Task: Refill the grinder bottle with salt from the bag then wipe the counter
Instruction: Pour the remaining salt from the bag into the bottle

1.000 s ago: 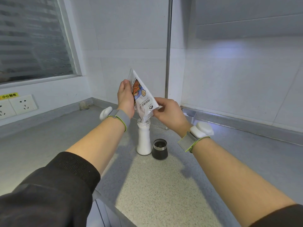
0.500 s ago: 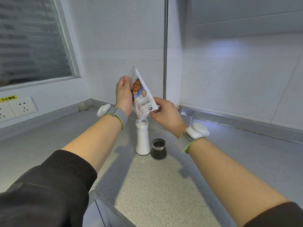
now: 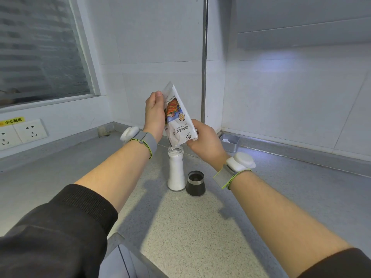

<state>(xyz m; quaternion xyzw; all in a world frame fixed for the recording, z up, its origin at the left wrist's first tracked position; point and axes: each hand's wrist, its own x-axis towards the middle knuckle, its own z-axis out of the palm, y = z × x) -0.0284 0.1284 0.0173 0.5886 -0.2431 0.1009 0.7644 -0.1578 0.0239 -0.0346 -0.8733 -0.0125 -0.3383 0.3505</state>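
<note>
The speckled counter runs out from the near edge. I cannot tell whether any grains have spilled on it, the pattern hiding such things.

Further on, the dark cap stands upright just beside the bottle, to its right, so the bottle is open. The bottle stands upright on the counter, white with salt almost up to its neck.

Above it, the right hand pinches the lower corner of the bag, thumb on top. The left hand grips the bag's upper edge with fingers curled round it. The bag is tipped with its low corner pointing down, right over the bottle's mouth (whether it touches the rim I cannot tell).

Behind, a small tin sits against the wall.

By my judgement the filling is nearly done, with little room left in the bottle. What remains is to lift the bag away and set it down, put the cap back on, and then wipe the counter, which has not yet begun.
</note>
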